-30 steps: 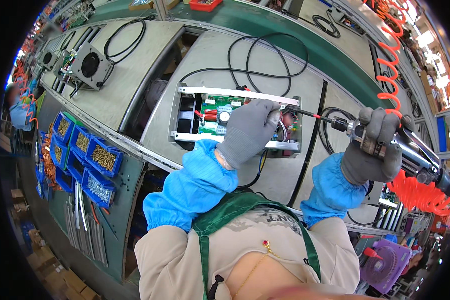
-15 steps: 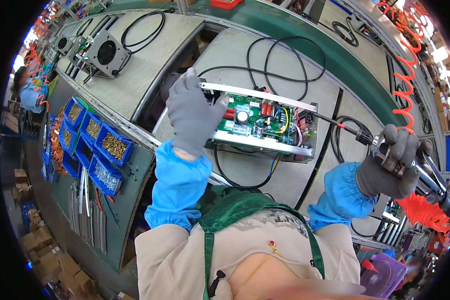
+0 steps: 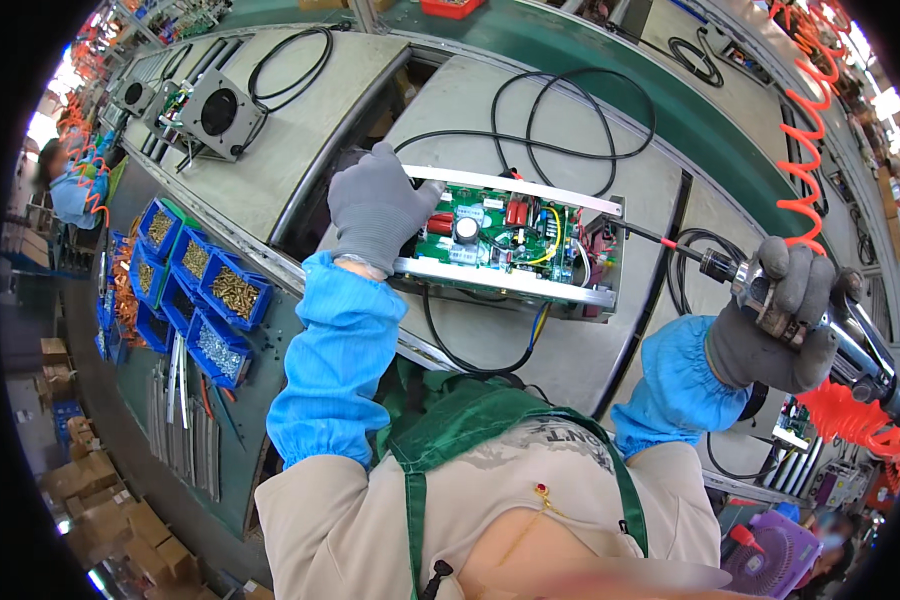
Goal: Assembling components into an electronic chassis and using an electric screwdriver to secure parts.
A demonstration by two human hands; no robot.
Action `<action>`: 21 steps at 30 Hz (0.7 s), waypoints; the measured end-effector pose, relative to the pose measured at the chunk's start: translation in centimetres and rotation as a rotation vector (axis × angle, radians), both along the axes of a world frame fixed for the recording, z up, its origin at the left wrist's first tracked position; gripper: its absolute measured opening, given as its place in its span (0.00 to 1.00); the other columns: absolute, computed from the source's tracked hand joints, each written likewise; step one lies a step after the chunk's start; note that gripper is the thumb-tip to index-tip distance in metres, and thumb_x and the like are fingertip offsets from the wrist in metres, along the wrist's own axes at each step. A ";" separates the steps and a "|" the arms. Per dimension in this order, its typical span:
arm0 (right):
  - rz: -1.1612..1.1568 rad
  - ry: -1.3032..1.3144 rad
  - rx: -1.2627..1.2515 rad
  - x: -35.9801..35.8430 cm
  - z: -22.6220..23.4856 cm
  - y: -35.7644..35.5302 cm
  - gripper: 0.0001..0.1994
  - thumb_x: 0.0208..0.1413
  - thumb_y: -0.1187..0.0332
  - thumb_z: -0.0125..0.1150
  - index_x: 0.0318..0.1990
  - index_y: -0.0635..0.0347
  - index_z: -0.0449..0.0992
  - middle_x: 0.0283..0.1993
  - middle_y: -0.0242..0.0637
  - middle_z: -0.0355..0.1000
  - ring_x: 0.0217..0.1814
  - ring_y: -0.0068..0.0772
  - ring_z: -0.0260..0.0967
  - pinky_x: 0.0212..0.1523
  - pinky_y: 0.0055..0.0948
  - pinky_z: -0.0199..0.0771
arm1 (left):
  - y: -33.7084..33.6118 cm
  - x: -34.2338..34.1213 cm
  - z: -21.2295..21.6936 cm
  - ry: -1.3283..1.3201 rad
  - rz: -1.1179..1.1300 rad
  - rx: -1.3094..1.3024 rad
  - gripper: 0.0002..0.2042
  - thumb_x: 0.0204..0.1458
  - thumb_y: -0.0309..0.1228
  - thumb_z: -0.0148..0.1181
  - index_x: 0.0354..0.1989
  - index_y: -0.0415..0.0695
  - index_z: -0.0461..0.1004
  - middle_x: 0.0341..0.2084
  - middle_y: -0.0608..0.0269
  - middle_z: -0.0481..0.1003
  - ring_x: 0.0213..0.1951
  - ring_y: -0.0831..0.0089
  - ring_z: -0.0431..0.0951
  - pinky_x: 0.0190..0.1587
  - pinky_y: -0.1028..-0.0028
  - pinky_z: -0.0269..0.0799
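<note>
An open metal-framed electronics unit (image 3: 510, 275) lies across the bench before me, with a green circuit board (image 3: 498, 228) inside it. My left hand (image 3: 375, 205), in a grey glove, grips the unit's left end, its thumb over the near part of the frame. My gloved right hand (image 3: 778, 315) is wrapped around an air screwdriver (image 3: 855, 362) held level to the right of the unit. The screwdriver's long bit (image 3: 660, 240) points left, and its tip reaches the unit's right end. Whether it sits in a screw is too small to tell.
Blue bins (image 3: 232, 290) with screws stand at the left, beside metal strips (image 3: 185, 430). A black cable (image 3: 570, 155) loops behind the unit. A red coiled air hose (image 3: 802, 150) hangs at the right. Another unit with a fan (image 3: 215, 112) sits far left.
The unit has shifted slightly left with my left hand, which now bends more around its end. The screwdriver has followed a little to the left, its tip still at the unit's right end.
</note>
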State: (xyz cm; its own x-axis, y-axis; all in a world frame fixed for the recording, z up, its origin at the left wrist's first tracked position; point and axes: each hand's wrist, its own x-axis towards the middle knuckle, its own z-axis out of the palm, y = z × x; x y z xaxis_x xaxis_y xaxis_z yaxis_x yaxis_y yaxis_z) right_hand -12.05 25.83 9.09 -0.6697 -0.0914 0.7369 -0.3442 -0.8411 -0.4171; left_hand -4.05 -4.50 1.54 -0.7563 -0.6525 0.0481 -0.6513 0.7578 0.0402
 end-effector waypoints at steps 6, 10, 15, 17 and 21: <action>-0.085 -0.002 0.004 0.0 -0.2 0.0 0.25 0.45 0.67 0.58 0.54 0.58 0.67 0.16 0.18 0.55 0.18 0.17 0.53 0.30 0.26 0.50 | 1.1 0.6 -0.1 0.141 -0.069 -0.044 0.29 0.42 0.47 0.65 0.49 0.39 0.70 0.37 0.53 0.75 0.41 0.59 0.77 0.44 0.63 0.72; 0.001 0.072 0.064 -0.1 0.0 0.8 0.23 0.44 0.67 0.58 0.51 0.60 0.69 0.20 0.21 0.51 0.27 0.20 0.52 0.37 0.27 0.53 | 3.6 1.0 0.0 0.604 -0.519 -0.138 0.21 0.39 0.31 0.65 0.45 0.48 0.74 0.40 0.59 0.72 0.47 0.59 0.70 0.49 0.60 0.67; -0.125 0.039 0.061 -0.2 -0.3 1.4 0.24 0.47 0.67 0.57 0.56 0.59 0.66 0.18 0.21 0.51 0.20 0.19 0.52 0.32 0.28 0.50 | 6.5 -0.6 0.2 0.439 -1.063 0.228 0.16 0.35 0.22 0.63 0.36 0.54 0.79 0.35 0.65 0.72 0.44 0.61 0.70 0.46 0.63 0.67; -0.137 0.052 0.075 -0.2 -0.3 1.6 0.25 0.48 0.67 0.57 0.56 0.59 0.66 0.18 0.20 0.53 0.20 0.19 0.53 0.33 0.28 0.52 | 7.0 -1.2 0.4 0.261 -1.233 0.317 0.15 0.37 0.24 0.63 0.35 0.57 0.80 0.34 0.67 0.72 0.43 0.62 0.70 0.47 0.63 0.67; -0.157 0.076 0.093 -0.1 -0.2 2.0 0.25 0.48 0.67 0.58 0.56 0.59 0.66 0.18 0.20 0.54 0.20 0.19 0.53 0.34 0.28 0.53 | 7.2 -2.1 0.9 0.075 -1.332 0.227 0.14 0.38 0.27 0.63 0.36 0.59 0.80 0.37 0.67 0.72 0.46 0.63 0.70 0.49 0.64 0.67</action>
